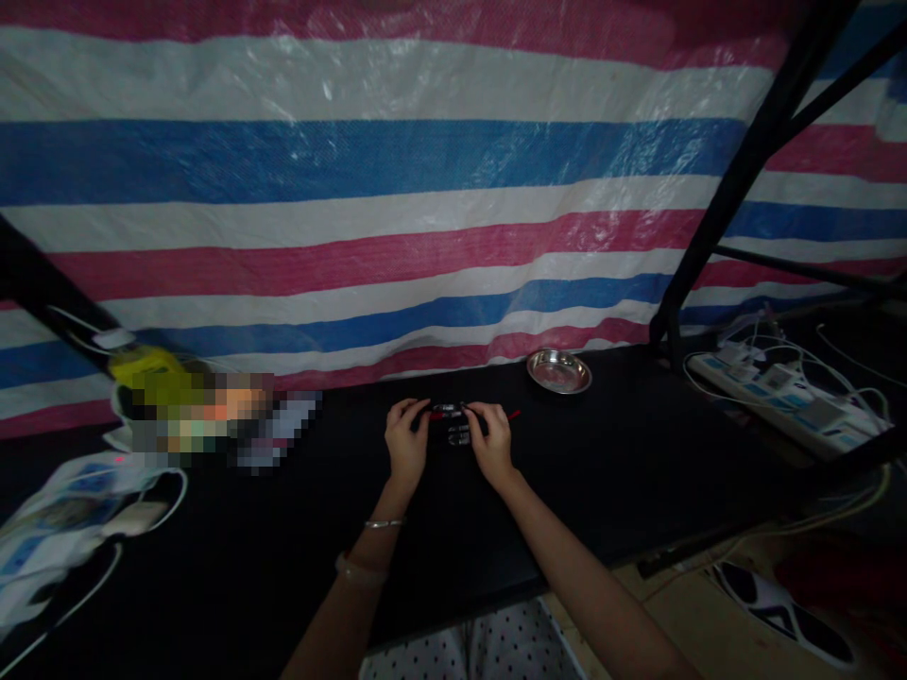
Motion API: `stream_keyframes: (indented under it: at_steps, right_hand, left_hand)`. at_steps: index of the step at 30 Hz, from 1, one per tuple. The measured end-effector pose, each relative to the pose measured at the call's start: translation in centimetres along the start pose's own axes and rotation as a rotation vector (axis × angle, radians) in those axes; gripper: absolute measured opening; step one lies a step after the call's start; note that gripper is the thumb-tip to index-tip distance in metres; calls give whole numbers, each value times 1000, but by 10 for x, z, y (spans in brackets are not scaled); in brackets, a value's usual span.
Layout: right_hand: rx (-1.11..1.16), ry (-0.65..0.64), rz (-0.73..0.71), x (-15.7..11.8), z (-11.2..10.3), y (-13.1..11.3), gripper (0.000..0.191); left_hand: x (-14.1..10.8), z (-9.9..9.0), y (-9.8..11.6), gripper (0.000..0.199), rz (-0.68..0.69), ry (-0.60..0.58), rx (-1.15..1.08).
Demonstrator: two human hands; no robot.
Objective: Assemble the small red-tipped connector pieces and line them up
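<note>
Head view shows left hand (406, 442) and right hand (491, 440) pinching a small dark clip-like part (453, 425) at table centre, steel dish (559, 371) at two o'clock; steady, even fingertip pressure seems wise.

Shiny metal dish (559, 370) (glossy woven-plastic tarp (397, 189) behind).
</note>
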State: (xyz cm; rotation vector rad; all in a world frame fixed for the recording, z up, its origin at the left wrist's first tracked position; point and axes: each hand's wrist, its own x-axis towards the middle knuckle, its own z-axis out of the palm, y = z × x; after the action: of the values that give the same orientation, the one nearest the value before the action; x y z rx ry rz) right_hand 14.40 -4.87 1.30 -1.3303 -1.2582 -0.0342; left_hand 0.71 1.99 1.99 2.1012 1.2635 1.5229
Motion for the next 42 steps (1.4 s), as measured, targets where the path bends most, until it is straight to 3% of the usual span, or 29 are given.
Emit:
stream_keyframes:
  at_steps: [6,11,16,21,32,42]
  right_hand:
    - [-79,-92,-11,1,-2,1,18]
    - [70,-64,-9,1,0,1,22]
    - [164,18,-24,0,1,1,27]
    - [115,60,-31,-2,2,6,33]
    - [69,3,-42,1,0,1,27]
    - [106,103,74,4,1,0,20]
  left_hand:
    - [1,-2,2,21,-17,7,26]
    - [0,-1,0,22,61,-54,86]
    - [-1,1,2,19,127,-233,130]
    - [-3,2,10,21,223,-412,87]
    - [-3,3,11,23,193,-415,24]
    - [-1,0,10,23,146,-440,124]
